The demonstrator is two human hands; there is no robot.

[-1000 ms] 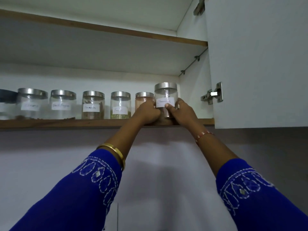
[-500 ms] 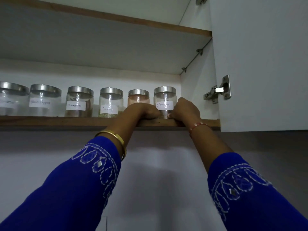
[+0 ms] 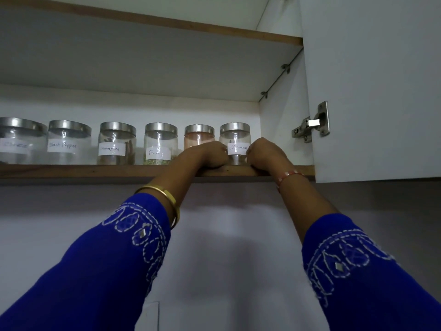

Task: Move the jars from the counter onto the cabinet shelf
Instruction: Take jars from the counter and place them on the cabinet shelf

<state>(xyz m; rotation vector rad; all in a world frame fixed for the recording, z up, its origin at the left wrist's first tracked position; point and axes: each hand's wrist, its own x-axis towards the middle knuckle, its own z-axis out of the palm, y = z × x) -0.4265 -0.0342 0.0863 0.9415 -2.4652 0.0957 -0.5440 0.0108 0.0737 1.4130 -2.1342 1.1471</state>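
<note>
A clear jar with a steel lid and a "Cinnamon" label [image 3: 235, 139] stands upright at the right end of the wooden cabinet shelf [image 3: 95, 170], in line with the other jars. My left hand [image 3: 205, 155] presses against its left side and my right hand [image 3: 265, 154] against its right side. The fingers of both hands are curled around the jar's lower part, with the wrists resting on the shelf's front edge. The jar's base is hidden behind my hands.
Left of it stand a pink-powder jar [image 3: 199, 137], a fennel jar [image 3: 161, 144], another cinnamon jar [image 3: 117, 144], a black pepper jar [image 3: 69, 142] and one more jar [image 3: 21, 142]. The open cabinet door [image 3: 381, 91] with its hinge [image 3: 312, 123] hangs at right. An upper shelf [image 3: 167, 22] lies overhead.
The cinnamon jar went from the shelf's front edge back into the row beside the pink-powder jar. Both hands dropped lower, down to the shelf edge.
</note>
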